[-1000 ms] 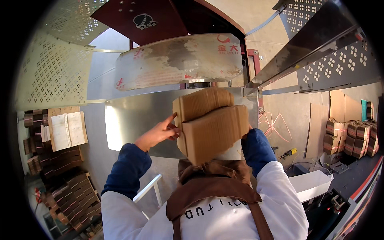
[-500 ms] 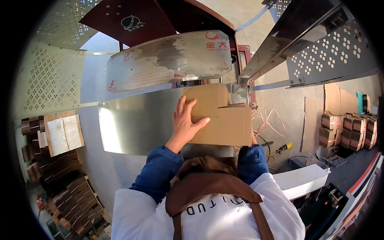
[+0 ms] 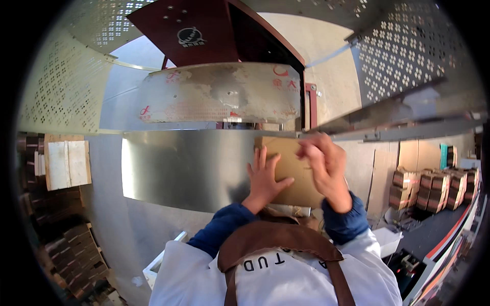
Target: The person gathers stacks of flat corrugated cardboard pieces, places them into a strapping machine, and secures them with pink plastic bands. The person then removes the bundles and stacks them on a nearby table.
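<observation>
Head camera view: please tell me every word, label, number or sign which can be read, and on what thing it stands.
Wording is not copied here; one line for each place:
Metal plate: large red characters and emblems; smaller red lines too blurred to read.
Dark red panel: white round emblem; its lettering is too small.
White shirt: large dark letters, upside down, partly covered by the brown apron.
Cardboard: no print visible.

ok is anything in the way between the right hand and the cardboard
Nothing visible is. The right hand, blurred, shows over the right part of the cardboard; whether it touches can't be told. The left hand, fingers spread, is at the left part, off to the side.
</observation>
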The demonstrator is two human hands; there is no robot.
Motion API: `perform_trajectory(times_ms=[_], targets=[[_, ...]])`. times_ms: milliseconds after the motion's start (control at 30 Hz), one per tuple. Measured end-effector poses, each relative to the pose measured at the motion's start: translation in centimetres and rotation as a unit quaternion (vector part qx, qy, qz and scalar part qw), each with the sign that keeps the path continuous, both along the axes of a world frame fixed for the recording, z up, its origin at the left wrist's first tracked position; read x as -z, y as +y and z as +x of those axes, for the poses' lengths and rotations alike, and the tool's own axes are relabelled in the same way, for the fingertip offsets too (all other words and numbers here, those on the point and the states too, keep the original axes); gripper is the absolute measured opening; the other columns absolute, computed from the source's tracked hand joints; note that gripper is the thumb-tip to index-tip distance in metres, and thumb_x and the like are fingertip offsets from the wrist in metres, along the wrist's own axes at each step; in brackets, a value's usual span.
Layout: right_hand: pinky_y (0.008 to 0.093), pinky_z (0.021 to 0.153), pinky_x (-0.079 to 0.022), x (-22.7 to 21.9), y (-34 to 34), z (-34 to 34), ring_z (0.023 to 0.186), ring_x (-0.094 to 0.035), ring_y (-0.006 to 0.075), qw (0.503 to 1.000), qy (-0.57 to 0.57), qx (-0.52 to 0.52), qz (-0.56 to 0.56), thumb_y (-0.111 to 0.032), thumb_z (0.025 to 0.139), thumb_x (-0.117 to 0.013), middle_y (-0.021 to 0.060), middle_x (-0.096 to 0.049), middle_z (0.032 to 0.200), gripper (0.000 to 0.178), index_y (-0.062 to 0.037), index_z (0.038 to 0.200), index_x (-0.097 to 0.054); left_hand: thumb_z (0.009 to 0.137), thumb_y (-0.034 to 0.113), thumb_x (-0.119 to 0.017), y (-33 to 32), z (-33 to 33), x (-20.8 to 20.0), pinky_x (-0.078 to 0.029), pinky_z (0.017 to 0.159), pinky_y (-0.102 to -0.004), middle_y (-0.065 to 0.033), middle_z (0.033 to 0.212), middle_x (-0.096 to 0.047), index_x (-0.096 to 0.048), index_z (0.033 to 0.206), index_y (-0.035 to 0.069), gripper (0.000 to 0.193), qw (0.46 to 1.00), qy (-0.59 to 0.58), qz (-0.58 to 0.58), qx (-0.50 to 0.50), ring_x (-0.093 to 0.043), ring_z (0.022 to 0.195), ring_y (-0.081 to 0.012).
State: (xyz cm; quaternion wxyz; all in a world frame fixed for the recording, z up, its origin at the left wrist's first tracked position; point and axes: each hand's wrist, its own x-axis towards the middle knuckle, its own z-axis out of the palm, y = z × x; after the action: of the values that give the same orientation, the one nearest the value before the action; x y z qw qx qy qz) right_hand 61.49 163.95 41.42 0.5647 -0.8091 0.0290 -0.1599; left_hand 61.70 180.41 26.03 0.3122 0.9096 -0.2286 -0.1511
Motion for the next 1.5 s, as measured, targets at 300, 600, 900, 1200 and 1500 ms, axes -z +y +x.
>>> perform_trajectory(times_ms=[300,600,900,1200,1500], targets=[[0.0294,0.066,-0.052,11.3,3.6,21.0,0.069,-0.062,0.0158,0.949,-0.032,0.137,0.283,-0.034,0.104,-0.041,0.0095,-0.064,0.079,0.041,0.0011,0.098,-0.062,0.088,0.042,-0.055,0.6,-0.3,2.6,-0.019,0.103,-0.0718,-0.0189,0.156,-0.016,-0.038,0.144,0.011,0.066,1.000,-0.013,-0.012,0.016,-0.010,0.145,-0.0404],[0.0275,0.062,-0.052,19.5,0.3,22.7,0.065,-0.061,0.0147,0.915,0.051,0.229,0.329,-0.033,0.103,-0.043,0.0098,-0.064,0.077,0.040,0.0025,0.100,-0.061,0.088,0.038,-0.055,1.4,-1.1,5.9,-0.014,0.106,-0.0709,-0.0175,0.156,-0.017,-0.039,0.144,0.012,0.064,0.991,0.097,-0.052,0.080,-0.007,0.145,-0.0439],[0.0238,0.061,-0.048,21.4,-0.3,22.9,0.064,-0.058,0.0119,0.948,0.057,0.215,0.228,-0.031,0.102,-0.046,0.0072,-0.062,0.073,0.036,0.0026,0.100,-0.060,0.089,0.037,-0.052,1.6,0.5,9.3,-0.016,0.107,-0.0685,-0.0111,0.152,-0.030,-0.050,0.138,0.016,0.053,0.972,0.217,-0.096,-0.003,-0.014,0.142,-0.0468],[0.0259,0.066,-0.048,18.6,-0.2,22.5,0.070,-0.060,0.0118,0.973,0.032,0.166,0.157,-0.026,0.102,-0.047,0.0089,-0.065,0.080,0.032,0.0019,0.103,-0.062,0.083,0.029,-0.058,-0.1,1.9,3.4,-0.010,0.107,-0.0703,-0.0206,0.152,-0.026,-0.051,0.133,0.007,0.055,0.996,0.018,0.011,0.082,-0.011,0.144,-0.0446],[0.0361,0.088,-0.048,8.8,-4.2,0.2,0.099,-0.062,0.0299,0.990,0.076,-0.059,-0.102,-0.020,0.098,-0.051,0.0164,-0.064,0.110,0.031,-0.0001,0.120,-0.060,0.082,0.013,-0.059,-1.8,1.5,-2.4,-0.040,0.095,-0.0542,-0.0113,0.124,-0.052,-0.059,0.119,0.008,0.037,0.975,-0.156,0.043,0.152,-0.046,0.118,-0.0330]])
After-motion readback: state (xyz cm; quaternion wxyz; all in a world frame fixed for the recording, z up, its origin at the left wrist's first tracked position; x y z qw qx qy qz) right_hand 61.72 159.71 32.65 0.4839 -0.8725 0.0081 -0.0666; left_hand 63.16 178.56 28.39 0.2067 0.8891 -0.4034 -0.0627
